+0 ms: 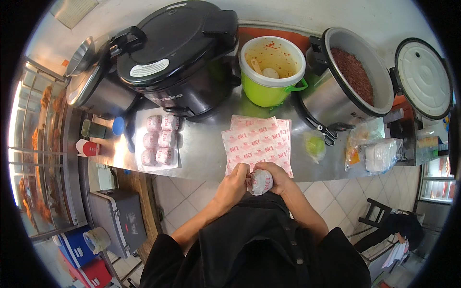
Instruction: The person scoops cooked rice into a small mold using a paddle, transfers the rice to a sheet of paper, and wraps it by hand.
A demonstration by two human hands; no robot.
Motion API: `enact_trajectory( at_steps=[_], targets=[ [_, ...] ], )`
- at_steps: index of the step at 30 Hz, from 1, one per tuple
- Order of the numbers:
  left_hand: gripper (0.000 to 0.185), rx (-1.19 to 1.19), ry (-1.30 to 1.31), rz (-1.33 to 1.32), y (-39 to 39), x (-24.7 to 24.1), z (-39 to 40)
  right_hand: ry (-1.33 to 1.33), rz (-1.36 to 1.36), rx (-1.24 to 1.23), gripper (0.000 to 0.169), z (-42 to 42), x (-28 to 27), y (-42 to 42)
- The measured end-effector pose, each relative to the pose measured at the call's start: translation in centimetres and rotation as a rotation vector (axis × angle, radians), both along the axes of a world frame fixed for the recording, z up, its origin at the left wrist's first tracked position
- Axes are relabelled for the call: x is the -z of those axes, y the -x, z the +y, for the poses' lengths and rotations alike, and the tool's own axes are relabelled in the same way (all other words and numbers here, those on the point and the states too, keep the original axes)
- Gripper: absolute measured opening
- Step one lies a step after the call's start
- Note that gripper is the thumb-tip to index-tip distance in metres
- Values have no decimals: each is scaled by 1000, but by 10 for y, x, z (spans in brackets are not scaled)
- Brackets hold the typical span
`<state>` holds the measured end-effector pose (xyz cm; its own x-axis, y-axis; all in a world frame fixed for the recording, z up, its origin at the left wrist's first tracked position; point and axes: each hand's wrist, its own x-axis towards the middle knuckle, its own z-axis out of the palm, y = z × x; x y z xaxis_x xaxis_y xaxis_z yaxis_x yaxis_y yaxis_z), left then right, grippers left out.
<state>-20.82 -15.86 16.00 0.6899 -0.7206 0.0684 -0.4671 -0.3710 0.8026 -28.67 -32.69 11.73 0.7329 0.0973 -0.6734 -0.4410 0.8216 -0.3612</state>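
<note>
Between my two hands is a rounded bundle (260, 182) in printed white and red paper, held just off the table's front edge. My left hand (237, 179) pinches its left side with bent fingers. Around its right side curls my right hand (276, 177). Just beyond them lies a loose stack of printed wrapping paper (252, 142) on the steel table. Farther left, several similar wrapped bundles (158, 138) sit in two rows on a white tray (139, 118). What the bundle in my hands contains is hidden by its paper.
A black lidded rice cooker (183, 86) stands at the back. Right of it are a green bucket (264, 86) with a ladle inside and an open cooker (345, 86) of reddish-brown rice. Scissors (328, 136) and a bagged green item (315, 145) lie right. Another person (392, 230) bends at lower right.
</note>
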Motion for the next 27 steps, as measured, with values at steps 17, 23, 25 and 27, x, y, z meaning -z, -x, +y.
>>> enact_trajectory(
  at_steps=[17,23,25,27],
  targets=[
    [74,-498,214,418,-62,82,24,724,-9,275,39,69,61,-115],
    [59,-805,32,429,-239,132,80,811,-172,267,49,41,25,-134],
    [51,-717,102,274,-273,199,100,811,-129,291,47,12,28,-113],
    [43,-669,-111,-76,-258,176,71,912,-83,369,44,-31,37,-74]
  ],
)
